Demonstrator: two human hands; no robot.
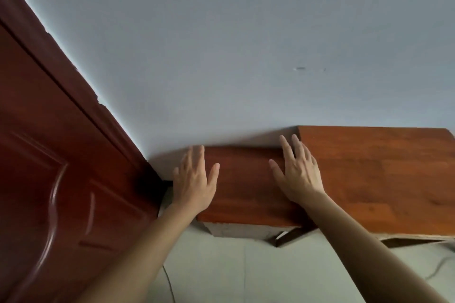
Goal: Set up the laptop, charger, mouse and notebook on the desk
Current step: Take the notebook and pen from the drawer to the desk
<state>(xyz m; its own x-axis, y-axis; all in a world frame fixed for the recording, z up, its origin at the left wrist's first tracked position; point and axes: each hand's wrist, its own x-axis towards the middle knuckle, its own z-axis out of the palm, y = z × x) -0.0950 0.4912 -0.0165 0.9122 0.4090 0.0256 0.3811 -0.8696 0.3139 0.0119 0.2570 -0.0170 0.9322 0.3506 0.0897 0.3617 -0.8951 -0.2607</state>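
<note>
A reddish-brown wooden desk (pixel 374 179) stands against a pale wall, with a lower, narrower section (pixel 243 189) at its left end. My left hand (pixel 194 179) lies flat with fingers spread at the left edge of that lower section. My right hand (pixel 299 174) rests flat, fingers apart, where the lower section meets the higher top. Neither hand holds anything. No laptop, charger, mouse or notebook is in view.
A dark red wooden door (pixel 56 179) fills the left side, close to the desk's left end. A thin cable (pixel 168 285) runs over the pale floor (pixel 234 268) below the desk. Another cable (pixel 440 268) lies at the lower right.
</note>
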